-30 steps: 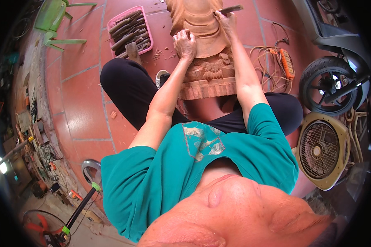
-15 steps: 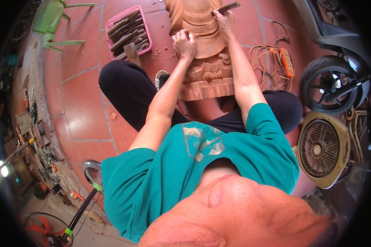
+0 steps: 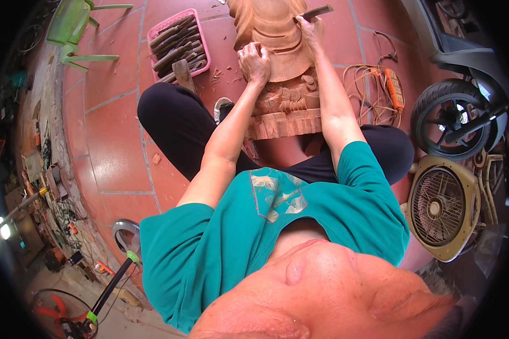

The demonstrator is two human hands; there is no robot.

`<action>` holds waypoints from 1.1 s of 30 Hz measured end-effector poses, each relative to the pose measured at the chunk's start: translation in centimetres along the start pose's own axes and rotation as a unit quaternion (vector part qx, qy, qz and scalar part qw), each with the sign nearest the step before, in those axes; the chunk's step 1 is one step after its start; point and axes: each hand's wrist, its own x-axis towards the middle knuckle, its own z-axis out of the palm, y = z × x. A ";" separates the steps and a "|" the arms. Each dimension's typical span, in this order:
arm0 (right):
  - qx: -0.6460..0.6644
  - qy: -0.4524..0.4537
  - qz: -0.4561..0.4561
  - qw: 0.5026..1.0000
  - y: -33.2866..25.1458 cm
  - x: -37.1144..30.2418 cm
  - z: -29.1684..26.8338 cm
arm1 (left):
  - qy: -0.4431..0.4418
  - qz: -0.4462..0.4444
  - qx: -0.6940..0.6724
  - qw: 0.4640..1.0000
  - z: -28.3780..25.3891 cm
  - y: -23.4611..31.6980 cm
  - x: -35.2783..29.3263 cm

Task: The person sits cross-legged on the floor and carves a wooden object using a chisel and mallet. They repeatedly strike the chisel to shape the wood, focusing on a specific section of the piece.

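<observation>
A large reddish-brown wood carving (image 3: 285, 101) stands between my legs, with smooth folds higher up and a rough, jagged base nearest me. My left hand (image 3: 255, 63) presses on its left side, fingers bent against the wood. Over on the far right side, my right hand (image 3: 311, 29) is closed around a carving chisel (image 3: 318, 12). The dark handle sticks out up and to the right of my fingers; its blade end is hidden by the hand.
Left of the carving sits a pink basket (image 3: 208, 59) of dark-handled tools, a wooden mallet (image 3: 183, 75) leaning on it. Wood chips lie nearby. At right are an orange power strip (image 3: 394, 89) with tangled cord, a motorbike wheel (image 3: 451, 117) and a box fan (image 3: 444, 208).
</observation>
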 end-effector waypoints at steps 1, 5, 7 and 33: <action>0.009 -0.003 0.006 1.000 -0.3 -0.1 -0.2 | -0.002 -0.002 -0.001 1.000 0.0 0.1 0.1; 0.052 -0.053 -0.009 0.997 -1.1 -1.4 -0.5 | 0.004 0.006 -0.003 1.000 0.0 0.1 0.2; 0.018 -0.066 -0.018 0.997 -1.6 -1.8 -0.7 | 0.004 0.002 -0.001 1.000 0.1 0.0 0.2; 0.134 0.008 -0.007 0.991 0.1 -1.9 0.0 | -0.010 0.005 -0.007 1.000 0.4 0.3 0.2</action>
